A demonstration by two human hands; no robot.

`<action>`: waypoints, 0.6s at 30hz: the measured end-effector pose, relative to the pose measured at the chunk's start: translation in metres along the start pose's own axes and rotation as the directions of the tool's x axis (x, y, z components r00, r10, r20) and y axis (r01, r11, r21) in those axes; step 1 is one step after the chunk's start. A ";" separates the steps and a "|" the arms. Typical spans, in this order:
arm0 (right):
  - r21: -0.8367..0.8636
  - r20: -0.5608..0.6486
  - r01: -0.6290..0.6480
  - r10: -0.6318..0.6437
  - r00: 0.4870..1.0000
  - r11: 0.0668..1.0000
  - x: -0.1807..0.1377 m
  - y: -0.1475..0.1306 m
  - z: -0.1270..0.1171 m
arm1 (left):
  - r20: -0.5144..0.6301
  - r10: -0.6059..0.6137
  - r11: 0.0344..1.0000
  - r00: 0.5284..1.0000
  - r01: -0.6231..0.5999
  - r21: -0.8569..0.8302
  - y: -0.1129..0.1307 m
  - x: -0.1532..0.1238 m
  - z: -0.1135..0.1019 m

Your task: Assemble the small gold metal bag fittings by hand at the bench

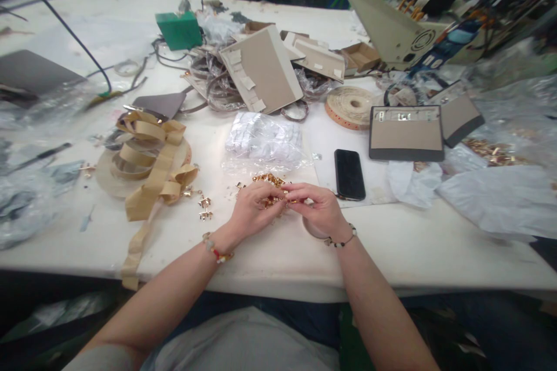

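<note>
My left hand (256, 204) and my right hand (317, 204) meet at the fingertips over the front middle of the table. Both are closed in a pinch around something small, mostly hidden by the fingers. Just behind them lies a pile of small gold-coloured metal pieces (268, 178). A few similar gold metal fittings (205, 208) lie to the left of my left hand. Under my right wrist, part of a white ring-shaped roll (314, 231) shows. Beyond the pile is a clear plastic bag (264, 140) with white contents.
Tan tape (150, 168) spills from a roll at left. A black phone (350, 175) lies at right, near grey-beige panels (405, 134) and a tape roll (351, 105). Stacked panels (263, 69), a green box (178, 30) and a beige machine (391, 29) stand farther back.
</note>
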State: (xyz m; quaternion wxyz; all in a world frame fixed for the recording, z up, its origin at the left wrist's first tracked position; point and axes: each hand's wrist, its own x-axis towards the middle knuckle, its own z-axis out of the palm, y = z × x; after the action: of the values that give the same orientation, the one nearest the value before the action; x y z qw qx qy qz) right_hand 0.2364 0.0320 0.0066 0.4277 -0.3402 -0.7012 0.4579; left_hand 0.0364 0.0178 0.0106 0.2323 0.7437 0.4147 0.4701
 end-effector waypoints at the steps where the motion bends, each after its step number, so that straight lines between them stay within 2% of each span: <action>1: -0.004 0.002 0.016 -0.016 1.000 1.000 0.000 0.000 0.000 | -0.008 -0.005 1.000 1.000 0.005 -0.013 0.001 0.000 -0.001; 5: -0.035 0.008 0.051 -0.051 0.999 0.998 0.000 -0.001 0.000 | -0.021 -0.034 0.999 0.999 0.033 -0.040 0.002 0.001 -0.002; 9: -0.053 0.001 0.033 -0.033 0.999 0.998 0.000 0.001 0.000 | -0.013 0.007 0.999 1.000 -0.008 -0.047 0.000 0.001 -0.003; 14: -0.060 -0.059 -0.073 0.069 0.996 0.996 0.001 0.001 0.001 | -0.023 0.098 0.995 0.995 -0.097 0.028 -0.005 -0.002 -0.001; 18: -0.029 -0.095 -0.134 0.131 0.987 0.991 0.002 -0.002 0.000 | -0.034 0.056 0.994 0.998 -0.052 0.098 -0.007 -0.004 0.000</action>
State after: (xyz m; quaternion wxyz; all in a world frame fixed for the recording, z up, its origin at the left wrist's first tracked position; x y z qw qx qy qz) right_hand 0.2352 0.0324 0.0092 0.4226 -0.4145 -0.6642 0.4566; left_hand 0.0332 0.0184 0.0036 0.1752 0.7563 0.4210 0.4692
